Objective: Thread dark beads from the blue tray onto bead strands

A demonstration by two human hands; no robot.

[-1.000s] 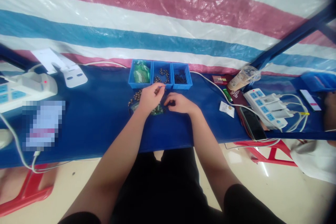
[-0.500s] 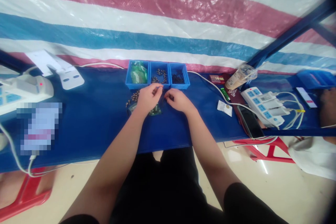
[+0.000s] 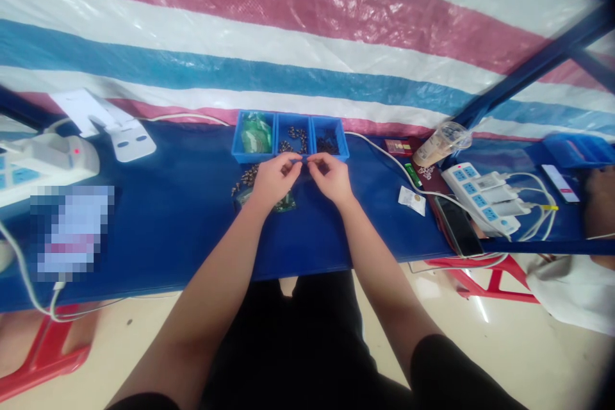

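in the centre of the frame, the left hand (image 3: 275, 183) and right hand (image 3: 333, 180) bring their fingertips close together just below the blue bins (image 3: 291, 157); whether either grip is closed on something is too small to tell. small brassy parts (image 3: 247, 178) lie on the bench (image 3: 192, 218) just left of the left hand, with more in the middle bin. a green bag (image 3: 256, 134) fills the left bin, dark pieces (image 3: 327, 142) the right.
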